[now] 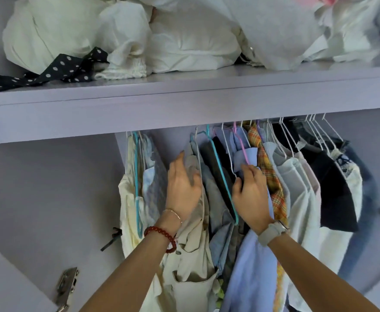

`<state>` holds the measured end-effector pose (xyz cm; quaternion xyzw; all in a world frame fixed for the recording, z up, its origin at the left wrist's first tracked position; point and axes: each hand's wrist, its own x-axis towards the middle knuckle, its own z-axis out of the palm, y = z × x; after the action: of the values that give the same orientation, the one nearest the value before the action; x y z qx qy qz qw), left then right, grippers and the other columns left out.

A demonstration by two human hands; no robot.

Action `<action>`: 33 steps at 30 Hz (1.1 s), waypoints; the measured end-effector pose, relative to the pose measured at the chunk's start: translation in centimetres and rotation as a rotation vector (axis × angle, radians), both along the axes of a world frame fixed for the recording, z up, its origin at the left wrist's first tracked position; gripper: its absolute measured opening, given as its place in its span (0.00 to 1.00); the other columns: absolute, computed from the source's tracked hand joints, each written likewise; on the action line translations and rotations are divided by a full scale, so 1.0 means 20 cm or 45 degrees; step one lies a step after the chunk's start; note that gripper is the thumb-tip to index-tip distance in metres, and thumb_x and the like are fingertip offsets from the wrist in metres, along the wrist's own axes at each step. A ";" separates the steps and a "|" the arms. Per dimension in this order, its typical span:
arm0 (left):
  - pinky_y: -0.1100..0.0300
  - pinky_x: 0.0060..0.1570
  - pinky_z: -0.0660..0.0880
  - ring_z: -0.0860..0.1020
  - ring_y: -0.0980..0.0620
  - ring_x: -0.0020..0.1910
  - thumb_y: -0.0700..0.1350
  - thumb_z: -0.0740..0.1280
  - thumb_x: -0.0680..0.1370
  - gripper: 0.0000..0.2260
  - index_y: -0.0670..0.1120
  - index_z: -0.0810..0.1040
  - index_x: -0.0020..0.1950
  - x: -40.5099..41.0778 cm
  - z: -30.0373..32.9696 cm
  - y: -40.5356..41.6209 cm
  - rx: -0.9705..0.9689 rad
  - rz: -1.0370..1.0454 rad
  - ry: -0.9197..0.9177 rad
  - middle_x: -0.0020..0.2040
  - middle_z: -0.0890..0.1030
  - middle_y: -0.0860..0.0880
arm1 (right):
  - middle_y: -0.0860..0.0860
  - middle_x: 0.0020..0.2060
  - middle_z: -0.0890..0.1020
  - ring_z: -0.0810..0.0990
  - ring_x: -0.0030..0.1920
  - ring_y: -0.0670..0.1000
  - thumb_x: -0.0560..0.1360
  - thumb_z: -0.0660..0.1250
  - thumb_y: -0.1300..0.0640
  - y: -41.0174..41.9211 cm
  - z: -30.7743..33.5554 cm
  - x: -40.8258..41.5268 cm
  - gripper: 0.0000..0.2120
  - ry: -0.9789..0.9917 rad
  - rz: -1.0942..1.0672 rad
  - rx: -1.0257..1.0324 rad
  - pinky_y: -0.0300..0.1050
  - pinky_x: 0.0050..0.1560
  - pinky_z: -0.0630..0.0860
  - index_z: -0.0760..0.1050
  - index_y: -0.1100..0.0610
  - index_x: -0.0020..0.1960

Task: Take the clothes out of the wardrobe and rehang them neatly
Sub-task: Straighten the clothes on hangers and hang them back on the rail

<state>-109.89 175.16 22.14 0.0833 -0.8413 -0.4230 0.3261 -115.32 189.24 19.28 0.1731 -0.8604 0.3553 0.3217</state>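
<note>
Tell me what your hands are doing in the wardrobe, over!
Left hand flat on the beige garment. Right hand gripping the light blue shirt. Nothing off the rail yet. Clothes packed tight on both sides.

Head view, close (angled up), facing wardrobe (49, 176)
</note>
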 end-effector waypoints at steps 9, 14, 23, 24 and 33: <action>0.58 0.50 0.72 0.78 0.45 0.46 0.37 0.59 0.78 0.24 0.44 0.59 0.73 -0.13 -0.21 0.16 0.221 -0.174 -0.357 0.36 0.75 0.54 | 0.65 0.48 0.80 0.79 0.43 0.65 0.68 0.58 0.63 0.08 0.01 -0.03 0.16 -0.051 -0.114 0.148 0.55 0.45 0.77 0.77 0.68 0.52; 0.65 0.46 0.68 0.77 0.50 0.45 0.41 0.54 0.81 0.16 0.47 0.64 0.70 -0.13 -0.23 0.13 0.375 -0.162 -0.271 0.39 0.79 0.49 | 0.64 0.52 0.78 0.77 0.52 0.64 0.77 0.53 0.57 0.02 -0.06 0.02 0.19 -0.274 0.099 0.115 0.50 0.51 0.74 0.72 0.68 0.60; 0.60 0.59 0.68 0.74 0.44 0.56 0.39 0.55 0.82 0.16 0.44 0.67 0.69 -0.11 -0.26 0.04 0.644 -0.166 -0.089 0.58 0.76 0.39 | 0.57 0.49 0.78 0.73 0.50 0.59 0.70 0.54 0.55 -0.05 -0.05 0.06 0.21 -0.019 -0.146 0.459 0.51 0.43 0.74 0.76 0.60 0.58; 0.58 0.61 0.68 0.74 0.43 0.58 0.40 0.55 0.82 0.16 0.44 0.67 0.69 -0.11 -0.27 0.02 0.615 -0.160 -0.090 0.58 0.77 0.38 | 0.59 0.50 0.78 0.72 0.51 0.60 0.69 0.57 0.57 -0.03 -0.06 0.03 0.20 0.042 -0.199 0.451 0.52 0.44 0.75 0.76 0.62 0.57; 0.57 0.61 0.68 0.74 0.46 0.58 0.42 0.53 0.82 0.14 0.48 0.67 0.67 -0.10 -0.30 0.04 0.502 -0.156 -0.091 0.55 0.76 0.43 | 0.64 0.51 0.77 0.77 0.44 0.62 0.73 0.56 0.68 -0.02 -0.09 -0.05 0.28 -0.412 0.079 0.227 0.47 0.35 0.68 0.56 0.64 0.72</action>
<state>-111.98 175.90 16.23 0.1091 -0.7568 -0.5952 0.2471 -116.32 188.77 17.55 0.1678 -0.9232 0.3108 0.1514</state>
